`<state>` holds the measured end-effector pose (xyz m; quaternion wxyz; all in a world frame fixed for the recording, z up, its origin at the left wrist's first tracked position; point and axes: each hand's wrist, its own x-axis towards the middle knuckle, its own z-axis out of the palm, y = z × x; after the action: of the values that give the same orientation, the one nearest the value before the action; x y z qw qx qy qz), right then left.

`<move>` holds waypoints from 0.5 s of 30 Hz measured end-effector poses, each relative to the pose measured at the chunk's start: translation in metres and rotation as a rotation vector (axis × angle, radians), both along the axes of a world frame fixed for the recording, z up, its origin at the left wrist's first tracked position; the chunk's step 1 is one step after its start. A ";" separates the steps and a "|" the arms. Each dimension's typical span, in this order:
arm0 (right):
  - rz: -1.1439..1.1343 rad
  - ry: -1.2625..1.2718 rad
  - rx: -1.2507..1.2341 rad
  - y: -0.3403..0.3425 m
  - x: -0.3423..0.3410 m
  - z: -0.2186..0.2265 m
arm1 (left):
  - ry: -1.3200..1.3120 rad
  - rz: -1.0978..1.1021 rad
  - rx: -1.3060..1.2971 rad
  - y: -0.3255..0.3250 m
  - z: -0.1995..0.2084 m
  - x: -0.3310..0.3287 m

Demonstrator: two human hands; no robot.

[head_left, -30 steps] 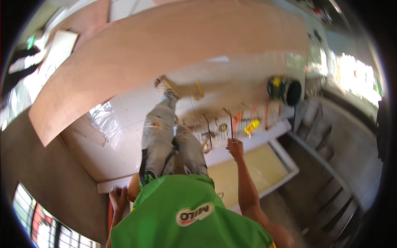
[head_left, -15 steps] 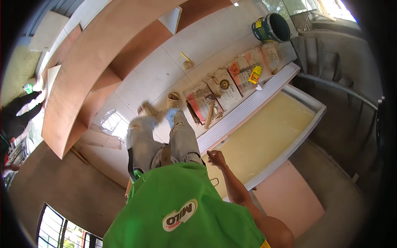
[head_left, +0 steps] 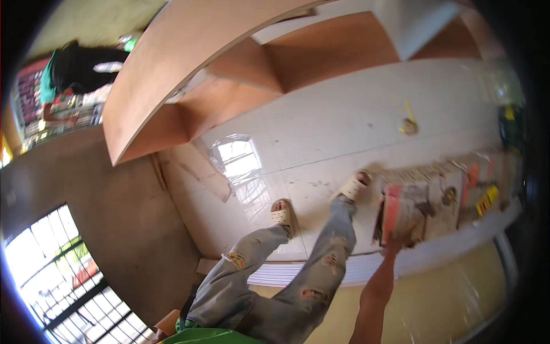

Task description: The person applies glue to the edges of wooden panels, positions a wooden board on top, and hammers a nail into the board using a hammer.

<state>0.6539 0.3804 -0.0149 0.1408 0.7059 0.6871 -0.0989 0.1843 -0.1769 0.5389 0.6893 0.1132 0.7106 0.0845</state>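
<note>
My right hand [head_left: 394, 243] reaches to the near edge of the tile boxes [head_left: 447, 184], on the right of the view. It is at the lower end of a wooden-handled hammer [head_left: 423, 210] that lies on a box. Motion blur smears the fingers, so I cannot tell whether they close round the handle. A round brownish thing [head_left: 450, 195] and a yellow packet [head_left: 487, 200] also lie on the boxes, to the right of the hammer. My left hand is out of view.
A long brown wooden cabinet frame [head_left: 229, 86] lies across the far side. White panel strips [head_left: 275, 274] run behind my legs. On the tiled floor are a roll with a yellow strip [head_left: 408, 126] and clear plastic [head_left: 235, 155]. Another person [head_left: 80, 71] stands far left.
My view has swung left, and my feet have stepped apart. The right hand has gone from beside the white strips, fingers curled, out to the hammer on the boxes.
</note>
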 end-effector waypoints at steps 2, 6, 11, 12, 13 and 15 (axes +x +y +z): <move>0.743 -0.685 -0.196 -0.045 -0.052 -0.043 | 0.036 0.005 -0.091 -0.018 0.011 0.010; 0.451 -0.484 -0.262 -0.052 -0.060 -0.037 | -0.008 0.101 -0.091 -0.051 -0.014 0.038; 0.237 -0.251 -0.191 -0.022 -0.063 0.009 | -0.055 0.264 -0.013 -0.090 -0.072 0.082; 0.216 -0.203 -0.190 -0.025 -0.068 0.018 | -0.052 0.297 -0.006 -0.094 -0.079 0.089; 0.216 -0.163 -0.198 -0.028 -0.075 0.030 | -0.061 0.335 0.000 -0.098 -0.079 0.098; 0.193 -0.093 -0.207 -0.037 -0.087 0.057 | -0.063 0.408 0.019 -0.105 -0.085 0.113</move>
<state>0.5670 0.3437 0.0416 0.2536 0.6220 0.7306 -0.1223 0.2970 -0.2815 0.4536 0.6788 -0.0292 0.6959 0.2325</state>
